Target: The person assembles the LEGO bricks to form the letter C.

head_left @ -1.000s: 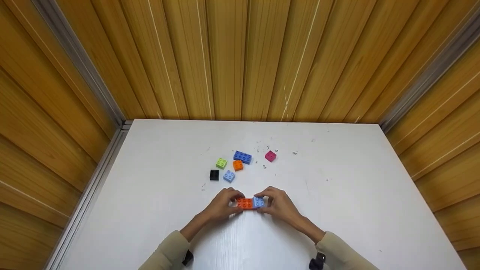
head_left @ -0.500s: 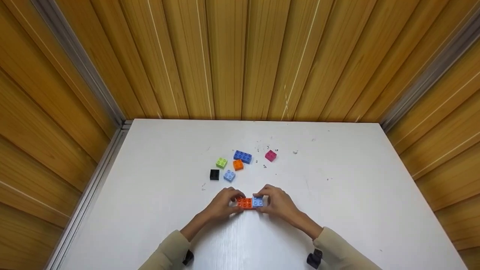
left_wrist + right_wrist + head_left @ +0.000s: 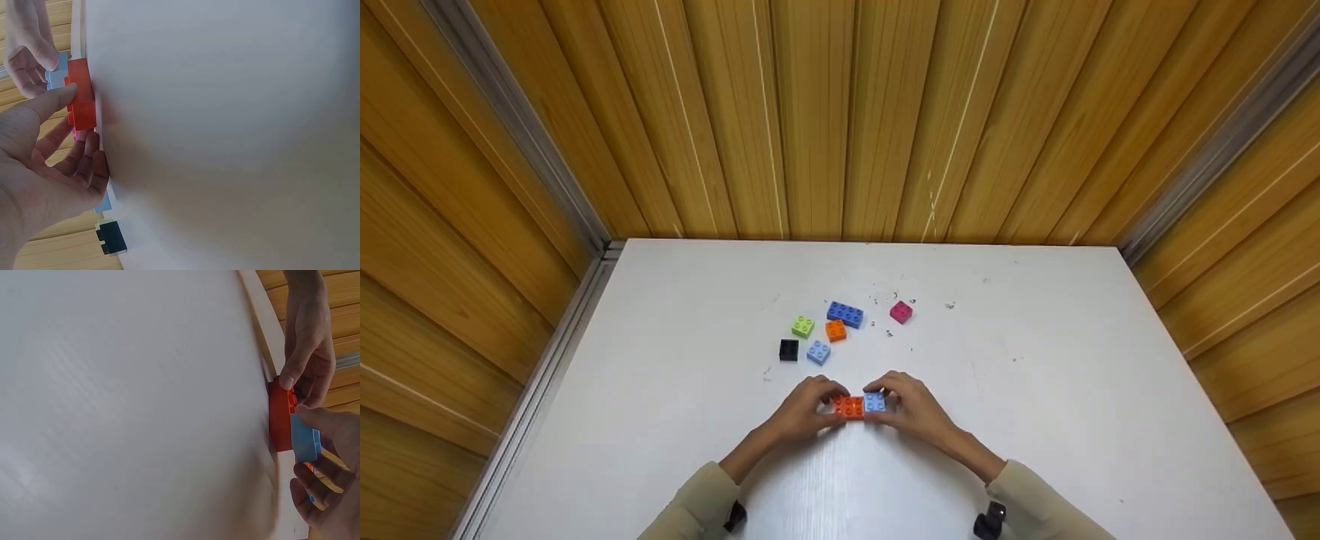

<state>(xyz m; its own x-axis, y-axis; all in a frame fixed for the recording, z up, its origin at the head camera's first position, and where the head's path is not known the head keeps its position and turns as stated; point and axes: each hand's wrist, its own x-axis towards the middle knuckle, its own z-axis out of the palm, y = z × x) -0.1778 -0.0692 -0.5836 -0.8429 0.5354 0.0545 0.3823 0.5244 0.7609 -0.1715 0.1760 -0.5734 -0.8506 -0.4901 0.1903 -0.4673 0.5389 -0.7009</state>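
Note:
Between thumb and fingers, my left hand (image 3: 804, 409) grips a red-orange building brick (image 3: 849, 407) on the white table. My right hand (image 3: 921, 409) pinches a light blue building brick (image 3: 874, 403) at the red-orange brick's right end. In the right wrist view the light blue brick (image 3: 304, 439) sits against the studded side of the red-orange brick (image 3: 279, 417); whether it is pressed fully down I cannot tell. The left wrist view shows the left thumb on the side of the red-orange brick (image 3: 82, 84).
Beyond the hands lie a black brick (image 3: 788, 350), a second light blue brick (image 3: 818, 352), a lime green brick (image 3: 802, 326), an orange brick (image 3: 835, 331), a long blue brick (image 3: 845, 314) and a magenta brick (image 3: 901, 312). Wood-patterned walls (image 3: 840, 120) stand round the table (image 3: 1072, 375).
My right hand and the light blue brick have shifted slightly left along the red-orange brick. The left hand and the loose bricks stay put.

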